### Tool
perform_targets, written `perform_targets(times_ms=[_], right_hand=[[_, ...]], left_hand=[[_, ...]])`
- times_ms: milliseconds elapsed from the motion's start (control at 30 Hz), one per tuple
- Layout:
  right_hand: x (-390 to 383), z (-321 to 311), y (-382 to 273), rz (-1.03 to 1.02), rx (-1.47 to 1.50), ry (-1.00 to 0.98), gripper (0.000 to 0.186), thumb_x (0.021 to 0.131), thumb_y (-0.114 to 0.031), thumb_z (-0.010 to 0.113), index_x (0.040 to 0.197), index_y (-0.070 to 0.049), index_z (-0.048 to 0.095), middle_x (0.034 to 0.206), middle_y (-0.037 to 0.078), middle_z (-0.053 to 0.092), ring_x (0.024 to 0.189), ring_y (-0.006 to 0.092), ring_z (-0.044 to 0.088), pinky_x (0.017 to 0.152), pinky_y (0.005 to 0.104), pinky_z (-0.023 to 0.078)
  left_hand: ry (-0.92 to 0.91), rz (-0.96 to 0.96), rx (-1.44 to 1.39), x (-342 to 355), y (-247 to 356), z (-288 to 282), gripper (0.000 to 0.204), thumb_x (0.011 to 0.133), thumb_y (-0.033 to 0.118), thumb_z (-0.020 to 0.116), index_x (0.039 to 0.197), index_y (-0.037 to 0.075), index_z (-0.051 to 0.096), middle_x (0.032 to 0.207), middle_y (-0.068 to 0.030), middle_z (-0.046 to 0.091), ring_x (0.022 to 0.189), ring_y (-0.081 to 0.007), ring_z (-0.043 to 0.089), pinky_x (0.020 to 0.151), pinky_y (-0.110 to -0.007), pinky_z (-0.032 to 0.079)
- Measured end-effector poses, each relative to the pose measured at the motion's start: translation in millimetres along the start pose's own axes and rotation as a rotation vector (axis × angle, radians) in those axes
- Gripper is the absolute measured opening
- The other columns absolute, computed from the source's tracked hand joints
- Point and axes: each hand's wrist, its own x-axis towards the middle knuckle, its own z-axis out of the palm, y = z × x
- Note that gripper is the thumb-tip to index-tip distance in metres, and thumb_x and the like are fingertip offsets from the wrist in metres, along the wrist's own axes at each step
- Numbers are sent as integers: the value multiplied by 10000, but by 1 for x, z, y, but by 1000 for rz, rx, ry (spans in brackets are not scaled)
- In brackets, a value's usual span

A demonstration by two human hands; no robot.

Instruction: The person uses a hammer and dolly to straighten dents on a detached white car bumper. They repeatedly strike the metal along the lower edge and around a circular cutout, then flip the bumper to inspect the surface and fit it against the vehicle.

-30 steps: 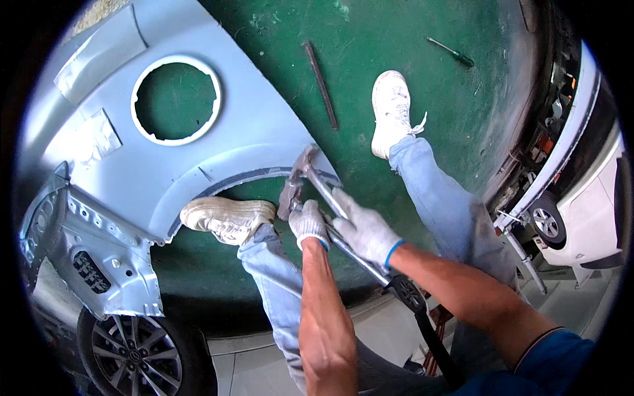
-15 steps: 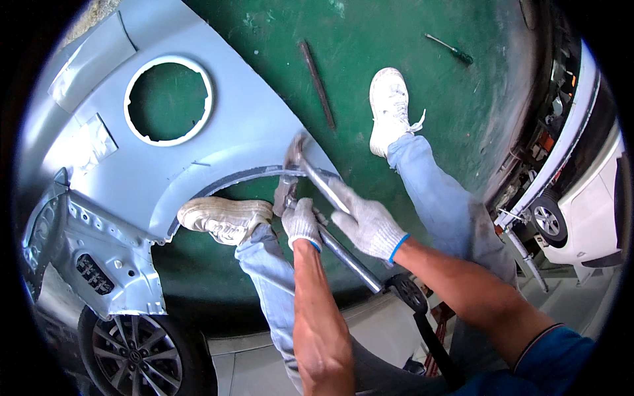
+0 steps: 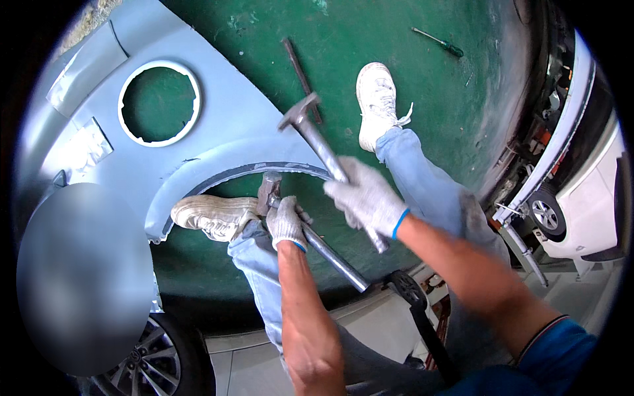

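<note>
My gloved right hand (image 3: 363, 195) is closed on a steel-handled hammer (image 3: 330, 155), whose head is lifted near the panel's right edge. My gloved left hand (image 3: 286, 221) grips a heavy hammer (image 3: 269, 188), its worn blocky head just beneath the curved cut-out of a pale blue-grey body panel (image 3: 178, 46). A long steel handle runs down right from this hand. The arch has a dark strip along its rim; whether the lower head touches it I cannot tell. The panel also has a round opening with a white rim and some shiny patches.
My white shoes (image 3: 376, 96) rest on the green floor (image 3: 449, 105). A dark metal bar (image 3: 295, 66) and a screwdriver (image 3: 449, 46) lie above. At right are a white car (image 3: 588, 211) and a long pale part (image 3: 561, 138). A wheel (image 3: 168, 356) shows at lower left, beside a blurred oval area.
The right hammer's head has risen up off the arch edge, leaning left. My left hand and its hammer have shifted slightly left and down. A blurred oval now covers the lower left.
</note>
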Motion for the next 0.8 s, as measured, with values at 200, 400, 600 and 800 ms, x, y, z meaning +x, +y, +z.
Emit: perform_targets(times_ms=[200,400,600,800], right_hand=[[12,-70,-63,-46,-33,42,283,958,-264,661,1098,-48,543,714,4,517,461,105,503,403,284,447],[51,-147,-80,-164,-416,135,313,880,-299,697,972,0,679,739,61,641,663,161,617,613,337,501],[66,-180,-70,-144,-509,71,345,882,-304,698,1043,1,689,876,75,669,800,161,613,741,329,498],[80,-189,-72,-165,-693,17,400,865,-305,716,1094,20,672,897,98,682,759,179,641,697,355,527]], left_hand=[[-26,38,16,-8,7,-18,145,907,164,662,866,71,558,656,-58,546,444,-191,527,401,-344,478],[25,31,-58,-24,21,-16,99,927,151,650,907,89,575,666,-44,546,464,-181,529,424,-339,482],[36,135,-98,-44,32,-18,60,954,159,619,998,137,586,686,-23,539,500,-164,527,452,-324,477],[21,274,-271,-60,18,-30,71,937,157,636,933,114,580,665,-22,515,468,-152,493,440,-319,475]])
